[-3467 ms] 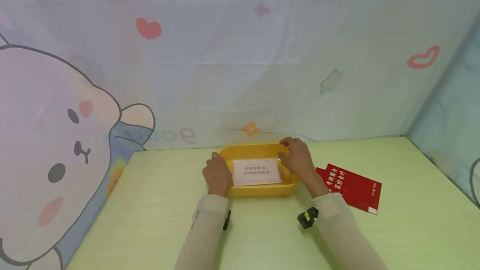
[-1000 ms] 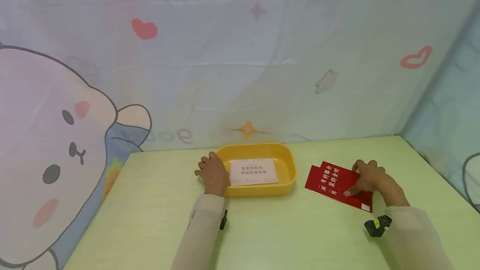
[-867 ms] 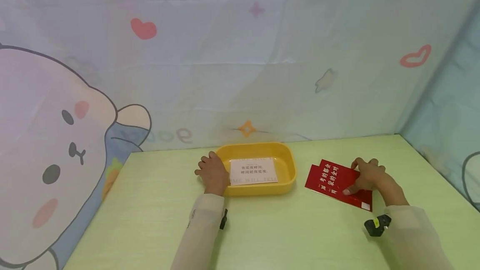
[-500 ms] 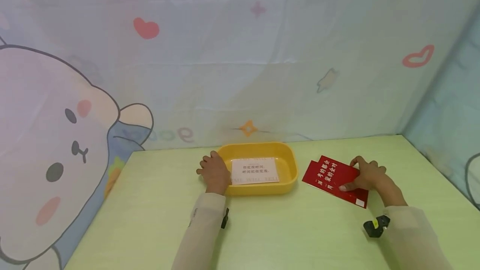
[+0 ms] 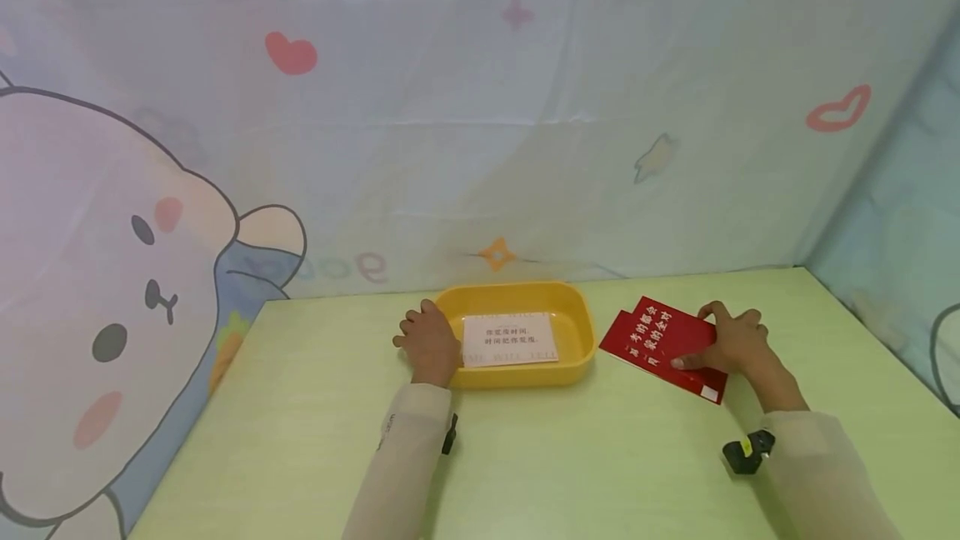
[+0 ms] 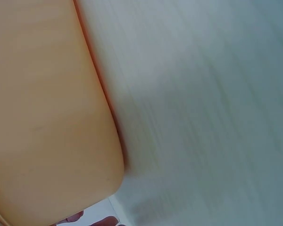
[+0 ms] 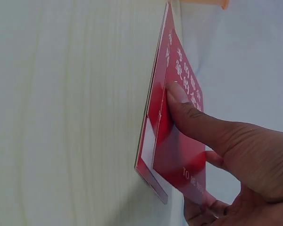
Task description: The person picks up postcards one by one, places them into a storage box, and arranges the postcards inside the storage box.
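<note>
Yellow tray (image 5: 525, 377) holds white printed card (image 5: 510, 340). Left hand (image 5: 429, 346) at tray's left end, can't tell if gripping. Right hand (image 5: 738, 347) pinches red cards (image 5: 660, 336) beside tray.

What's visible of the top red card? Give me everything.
The top red card is a thin rectangle, paper-like, with white Chinese characters and smaller white lettering on its face. It lies offset over another red card, to the right of the yellow tray. The right hand pinches it, thumb on its face. It looks tilted and apparently raised off the table.
</note>
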`<state>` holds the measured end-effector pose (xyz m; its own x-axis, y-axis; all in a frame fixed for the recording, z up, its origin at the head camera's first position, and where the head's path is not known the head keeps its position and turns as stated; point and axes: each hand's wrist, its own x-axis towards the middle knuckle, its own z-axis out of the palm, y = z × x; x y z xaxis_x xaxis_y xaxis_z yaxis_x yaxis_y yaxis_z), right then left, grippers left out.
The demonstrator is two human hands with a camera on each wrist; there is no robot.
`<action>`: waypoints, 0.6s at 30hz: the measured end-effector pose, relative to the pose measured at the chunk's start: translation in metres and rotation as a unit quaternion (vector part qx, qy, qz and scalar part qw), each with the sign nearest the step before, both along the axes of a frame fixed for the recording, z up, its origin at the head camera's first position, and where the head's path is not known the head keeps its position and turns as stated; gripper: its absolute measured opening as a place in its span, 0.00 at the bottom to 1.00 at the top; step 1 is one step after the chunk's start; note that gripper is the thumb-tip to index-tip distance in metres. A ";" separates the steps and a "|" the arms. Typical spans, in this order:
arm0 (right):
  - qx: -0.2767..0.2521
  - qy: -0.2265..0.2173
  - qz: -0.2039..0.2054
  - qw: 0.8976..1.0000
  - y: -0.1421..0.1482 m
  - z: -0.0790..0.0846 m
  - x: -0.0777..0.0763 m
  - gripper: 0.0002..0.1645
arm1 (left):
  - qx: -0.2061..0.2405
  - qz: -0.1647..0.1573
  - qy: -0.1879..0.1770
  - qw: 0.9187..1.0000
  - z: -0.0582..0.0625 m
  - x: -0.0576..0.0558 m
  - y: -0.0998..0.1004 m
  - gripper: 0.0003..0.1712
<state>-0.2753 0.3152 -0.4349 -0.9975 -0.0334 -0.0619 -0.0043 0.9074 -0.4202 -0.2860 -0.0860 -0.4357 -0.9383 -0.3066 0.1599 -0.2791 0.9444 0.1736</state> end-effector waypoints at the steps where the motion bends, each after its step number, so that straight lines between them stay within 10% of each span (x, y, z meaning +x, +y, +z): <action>1: -0.004 0.004 0.002 1.000 0.001 -0.001 0.000 0.55 | 0.001 0.001 -0.003 1.000 0.000 0.000 0.000 0.23; 12: -0.064 0.005 0.021 0.998 0.007 -0.005 -0.004 0.46 | 0.005 0.001 0.001 1.000 0.002 0.003 0.002 0.22; 18: -0.199 -0.038 0.029 0.979 0.005 -0.001 -0.006 0.41 | 0.004 0.004 0.001 1.000 0.004 0.002 0.002 0.21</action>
<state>-0.2816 0.3200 -0.4357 -0.9861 -0.1273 -0.1072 -0.0061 0.6711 -0.7413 -0.2836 -0.0836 -0.4314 -0.9357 -0.3155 0.1582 -0.2864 0.9407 0.1821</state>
